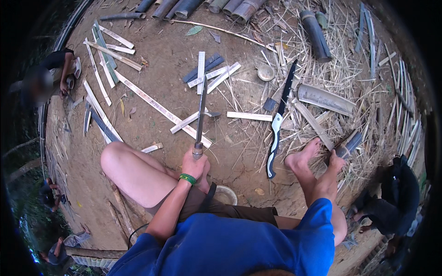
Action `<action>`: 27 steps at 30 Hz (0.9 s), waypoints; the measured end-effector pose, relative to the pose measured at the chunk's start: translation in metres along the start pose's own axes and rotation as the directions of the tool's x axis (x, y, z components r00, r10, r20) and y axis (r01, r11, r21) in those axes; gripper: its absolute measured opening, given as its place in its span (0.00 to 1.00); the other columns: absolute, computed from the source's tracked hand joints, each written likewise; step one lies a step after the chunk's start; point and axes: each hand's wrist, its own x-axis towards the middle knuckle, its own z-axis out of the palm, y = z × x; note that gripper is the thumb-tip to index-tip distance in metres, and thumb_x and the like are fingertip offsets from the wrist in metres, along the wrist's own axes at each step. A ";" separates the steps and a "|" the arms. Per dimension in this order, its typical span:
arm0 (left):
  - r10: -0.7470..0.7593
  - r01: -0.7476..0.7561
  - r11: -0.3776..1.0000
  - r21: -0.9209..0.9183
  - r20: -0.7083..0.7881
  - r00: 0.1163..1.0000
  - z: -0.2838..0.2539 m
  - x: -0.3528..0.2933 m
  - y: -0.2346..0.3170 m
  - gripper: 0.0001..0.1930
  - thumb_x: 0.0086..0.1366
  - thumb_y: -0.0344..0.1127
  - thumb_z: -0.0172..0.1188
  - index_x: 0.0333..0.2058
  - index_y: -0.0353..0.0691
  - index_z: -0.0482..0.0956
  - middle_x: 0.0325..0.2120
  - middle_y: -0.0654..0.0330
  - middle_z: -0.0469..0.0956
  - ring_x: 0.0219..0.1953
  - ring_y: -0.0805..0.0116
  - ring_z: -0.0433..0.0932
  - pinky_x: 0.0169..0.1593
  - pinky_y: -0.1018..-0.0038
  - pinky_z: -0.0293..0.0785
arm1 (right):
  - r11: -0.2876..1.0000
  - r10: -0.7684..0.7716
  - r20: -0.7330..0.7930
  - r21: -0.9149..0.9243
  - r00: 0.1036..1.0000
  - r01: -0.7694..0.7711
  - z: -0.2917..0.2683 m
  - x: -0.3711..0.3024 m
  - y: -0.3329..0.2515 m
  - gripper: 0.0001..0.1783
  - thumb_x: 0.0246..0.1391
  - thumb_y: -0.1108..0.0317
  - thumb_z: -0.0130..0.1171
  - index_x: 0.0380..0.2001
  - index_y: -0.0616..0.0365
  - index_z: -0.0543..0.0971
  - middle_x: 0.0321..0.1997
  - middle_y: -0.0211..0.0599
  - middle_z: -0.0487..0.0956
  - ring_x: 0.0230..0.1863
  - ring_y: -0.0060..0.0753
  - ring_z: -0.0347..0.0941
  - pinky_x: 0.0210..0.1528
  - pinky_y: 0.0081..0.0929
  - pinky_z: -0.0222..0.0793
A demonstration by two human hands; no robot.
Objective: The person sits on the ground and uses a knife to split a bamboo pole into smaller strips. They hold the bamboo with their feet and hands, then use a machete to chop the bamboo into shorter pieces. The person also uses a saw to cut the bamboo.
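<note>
My left hand (194, 164) is closed round the wooden handle of a machete (201, 110), its long narrow blade pointing away from me. Out to the right, beside my foot, my right hand (336, 162) is closed on a short dark piece of bamboo (351, 143). A pale split bamboo strip (314, 123) runs up to the fingers of that hand; whether they touch it I cannot tell. Between the two hands lies a pruning saw (277, 122) with a black toothed blade and a white and black handle. Several pale bamboo slats (184, 121) lie past the machete.
A halved bamboo tube (326, 99) and a dark bamboo tube (316, 37) lie among shavings at the right. More bamboo tubes (184, 8) line the far edge. Slats (110, 60) are scattered at the left. One person (57, 69) crouches far left; another (389, 202) is near right.
</note>
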 end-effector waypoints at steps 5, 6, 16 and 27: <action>0.075 -0.076 0.997 -0.009 -0.038 0.996 0.013 0.006 0.000 0.15 0.54 0.32 0.65 0.40 0.36 0.77 0.25 0.55 0.76 0.29 0.61 0.75 0.37 0.63 0.74 | 0.923 -0.267 -0.172 0.237 0.948 0.303 -0.032 -0.046 -0.067 0.53 0.40 0.38 0.74 0.56 0.73 0.71 0.51 0.63 0.80 0.55 0.61 0.78 0.59 0.48 0.71; 0.080 -0.080 0.997 0.007 -0.024 0.996 0.014 0.007 0.003 0.15 0.53 0.33 0.65 0.41 0.36 0.77 0.26 0.55 0.77 0.30 0.59 0.76 0.38 0.62 0.74 | 0.852 -0.394 -0.180 0.297 0.901 0.432 -0.043 -0.061 -0.082 0.52 0.40 0.40 0.74 0.58 0.70 0.71 0.51 0.63 0.81 0.54 0.61 0.78 0.59 0.48 0.71; 0.105 -0.106 0.993 0.051 0.022 0.994 0.030 0.005 0.014 0.17 0.54 0.36 0.66 0.41 0.37 0.75 0.30 0.44 0.82 0.38 0.39 0.82 0.43 0.52 0.76 | -0.015 -0.963 -0.260 0.320 0.072 0.947 -0.246 -0.351 -0.249 0.54 0.39 0.53 0.74 0.69 0.57 0.63 0.53 0.58 0.81 0.52 0.54 0.80 0.54 0.44 0.75; 0.154 -0.152 0.980 0.125 -0.008 0.988 0.019 0.007 0.009 0.17 0.55 0.37 0.68 0.41 0.38 0.75 0.31 0.40 0.82 0.40 0.34 0.80 0.43 0.48 0.76 | -0.445 -0.800 -0.573 0.366 -0.178 0.818 -0.328 -0.489 -0.245 0.57 0.36 0.57 0.77 0.69 0.62 0.61 0.51 0.51 0.81 0.48 0.46 0.83 0.52 0.36 0.79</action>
